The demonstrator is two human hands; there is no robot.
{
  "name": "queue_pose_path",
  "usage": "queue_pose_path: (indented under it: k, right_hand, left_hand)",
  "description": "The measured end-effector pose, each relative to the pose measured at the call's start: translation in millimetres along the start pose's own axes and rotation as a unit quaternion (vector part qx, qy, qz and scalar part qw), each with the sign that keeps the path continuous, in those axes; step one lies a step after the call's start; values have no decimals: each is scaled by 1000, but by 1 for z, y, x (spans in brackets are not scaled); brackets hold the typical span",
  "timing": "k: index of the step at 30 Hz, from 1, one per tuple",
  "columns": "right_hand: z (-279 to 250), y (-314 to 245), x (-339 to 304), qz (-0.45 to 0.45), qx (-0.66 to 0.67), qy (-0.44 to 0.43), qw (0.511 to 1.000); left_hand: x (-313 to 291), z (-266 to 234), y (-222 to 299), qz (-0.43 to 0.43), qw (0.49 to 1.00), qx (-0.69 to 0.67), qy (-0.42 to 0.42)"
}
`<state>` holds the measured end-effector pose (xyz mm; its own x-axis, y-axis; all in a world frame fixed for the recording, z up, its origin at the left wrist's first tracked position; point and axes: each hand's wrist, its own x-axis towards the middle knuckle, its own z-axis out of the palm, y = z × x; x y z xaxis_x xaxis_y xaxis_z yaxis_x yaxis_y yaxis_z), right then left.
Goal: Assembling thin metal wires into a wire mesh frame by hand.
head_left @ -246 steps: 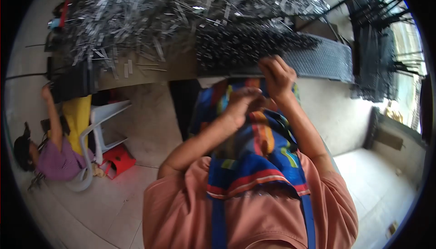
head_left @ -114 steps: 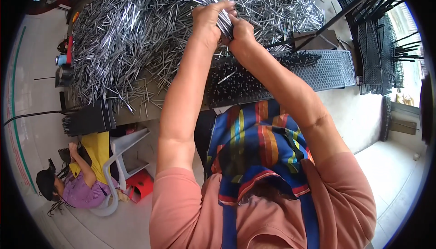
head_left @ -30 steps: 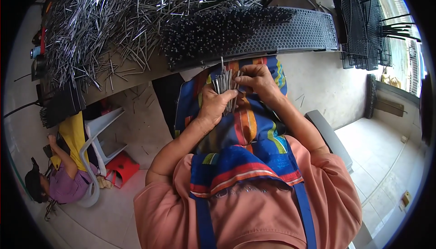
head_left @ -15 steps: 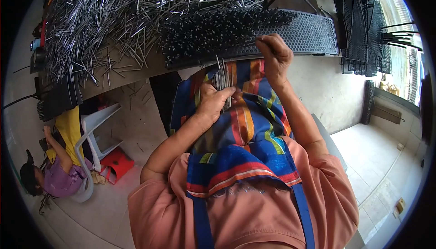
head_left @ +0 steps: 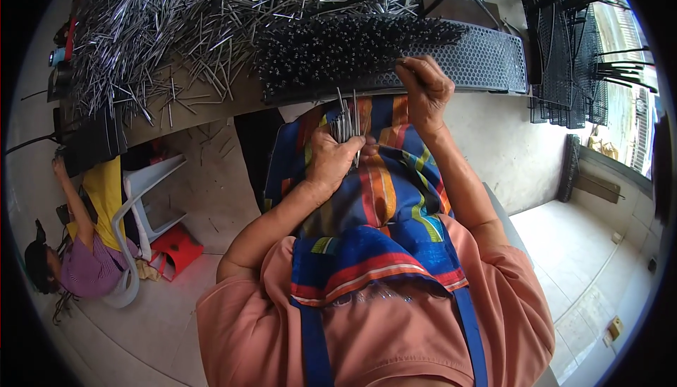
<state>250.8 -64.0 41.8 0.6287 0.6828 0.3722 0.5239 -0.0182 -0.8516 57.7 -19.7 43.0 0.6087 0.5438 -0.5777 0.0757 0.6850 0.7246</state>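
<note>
My left hand [head_left: 330,155] is closed round a bundle of thin metal rods [head_left: 345,127], held upright over my striped apron [head_left: 377,196]. At the near edge of a dark perforated panel [head_left: 486,55], my right hand [head_left: 427,89] is pinched, thumb against fingers. Whatever sits in that pinch, if anything, is too small to make out. Many short dark rods [head_left: 331,52] stand in the holes over the panel's left and middle part. Toward its right end the bare honeycomb of holes shows.
A large heap of loose metal rods [head_left: 169,27] covers the table [head_left: 211,108] behind and left. Dark perforated panels [head_left: 568,55] with rods hang at the right. At the left, a person in a purple top [head_left: 92,270] sits on a pale chair [head_left: 130,246] near a red bag [head_left: 180,249].
The person at the left has stretched an arm up toward a dark panel. My hands stay in nearly the same place, the left still round the rods. The view has shifted slightly.
</note>
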Motion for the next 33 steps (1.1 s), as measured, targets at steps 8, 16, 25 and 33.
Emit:
queue_pose_path:
  k: [8, 16, 25, 33]
  right_hand:
    - [12, -2, -8, 9, -76, -14, 997]
    - [2, -3, 0, 1, -141, -66, 988]
    - [2, -19, -39, 345, 227, -161, 896]
    - [20, -9, -6, 119, 79, 4, 990]
  left_hand:
    - [1, -2, -1, -1, 1000, -18, 17]
    - [0, 0, 3, -2, 998, -65, 5]
    - [9, -7, -13, 68, 996, -56, 19]
    - [2, -11, -13, 52, 997, -35, 41]
